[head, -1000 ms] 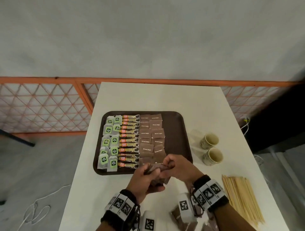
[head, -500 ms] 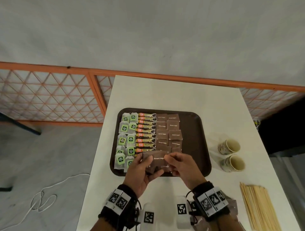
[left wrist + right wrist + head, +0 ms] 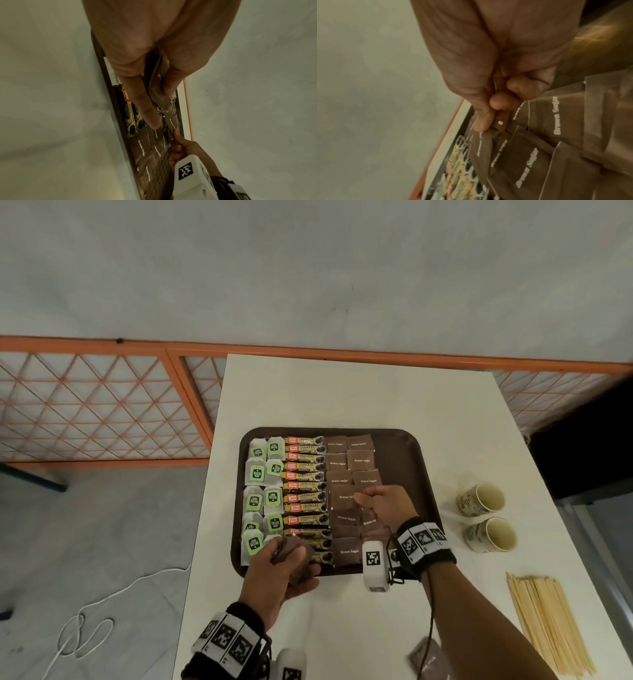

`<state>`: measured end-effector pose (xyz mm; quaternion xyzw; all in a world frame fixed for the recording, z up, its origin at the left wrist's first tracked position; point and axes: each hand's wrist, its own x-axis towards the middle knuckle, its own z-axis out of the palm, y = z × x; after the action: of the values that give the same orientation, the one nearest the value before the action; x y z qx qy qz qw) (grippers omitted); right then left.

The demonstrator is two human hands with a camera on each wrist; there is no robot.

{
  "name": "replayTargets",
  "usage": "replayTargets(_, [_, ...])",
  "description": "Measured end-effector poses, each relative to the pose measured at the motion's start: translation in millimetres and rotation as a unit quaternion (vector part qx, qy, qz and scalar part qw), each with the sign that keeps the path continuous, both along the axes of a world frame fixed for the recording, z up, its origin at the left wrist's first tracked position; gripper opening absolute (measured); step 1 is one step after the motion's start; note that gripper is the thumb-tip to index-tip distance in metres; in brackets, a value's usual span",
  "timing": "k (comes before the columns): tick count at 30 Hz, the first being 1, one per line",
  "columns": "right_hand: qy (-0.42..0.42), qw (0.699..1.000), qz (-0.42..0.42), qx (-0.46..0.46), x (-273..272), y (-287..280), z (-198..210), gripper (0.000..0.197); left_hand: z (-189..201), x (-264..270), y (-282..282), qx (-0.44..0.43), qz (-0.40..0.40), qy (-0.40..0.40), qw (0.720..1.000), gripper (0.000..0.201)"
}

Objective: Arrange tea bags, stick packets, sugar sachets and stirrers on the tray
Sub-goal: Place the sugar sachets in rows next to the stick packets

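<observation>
Near, lower centre of the head view: my left hand [image 3: 281,568] clenches spare brown sachets [image 3: 297,554] at the tray's [image 3: 423,474] near rim. Farther, mid-frame: my right hand's [image 3: 385,505] grip pinches one sugar sachet [image 3: 344,497], lying flat just left of it over the sugar column.

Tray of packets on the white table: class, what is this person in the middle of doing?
A person is filling the brown tray. Tea bags and stick packets already lie in columns at its left. The right hand pinches a brown sugar sachet over the sugar column, while the left hand grips spare sachets at the near edge. The wooden stirrers lie on the table, not yet on the tray.
</observation>
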<state>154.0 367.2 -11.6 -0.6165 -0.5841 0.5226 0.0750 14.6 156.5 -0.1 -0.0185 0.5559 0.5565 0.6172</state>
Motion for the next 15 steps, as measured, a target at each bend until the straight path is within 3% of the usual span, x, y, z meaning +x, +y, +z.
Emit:
replayTargets(7, [-0.066, 0.998, -0.007, 0.019, -4, 10, -30, 0.017, 1, -7, -3, -0.003, 0.015, -0.033, 0.999, 0.029])
replayTargets(15, [-0.102, 0.991, 0.022, 0.088, -1, -2, -17, 0.02, 11, -9, 1, 0.05, 0.018, -0.109, 0.993, 0.046])
